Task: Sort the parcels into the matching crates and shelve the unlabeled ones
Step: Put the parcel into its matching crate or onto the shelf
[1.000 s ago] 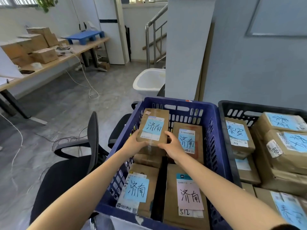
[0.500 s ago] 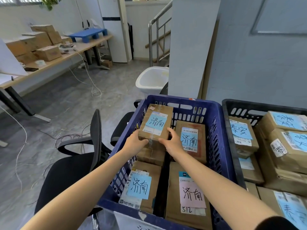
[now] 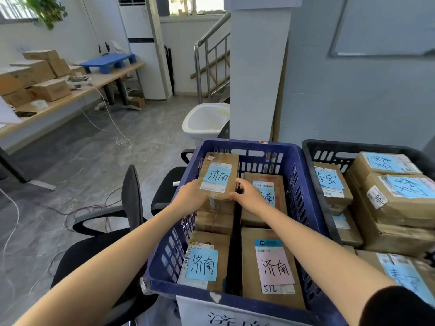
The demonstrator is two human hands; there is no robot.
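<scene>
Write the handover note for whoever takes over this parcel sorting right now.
Left hand: grips the left side of the top parcel, labelled 济南.
Right hand: holds its near right corner.
Where: that parcel lies on the far-left stack in the blue crate, with three other 济南 parcels showing. The black crate holds 泰安 parcels.
Done: the labels showing in each crate agree with one another.
Left: let go of this parcel, then probably check the boxes on the side table; their labels cannot be read from here. No shelf in view.
</scene>
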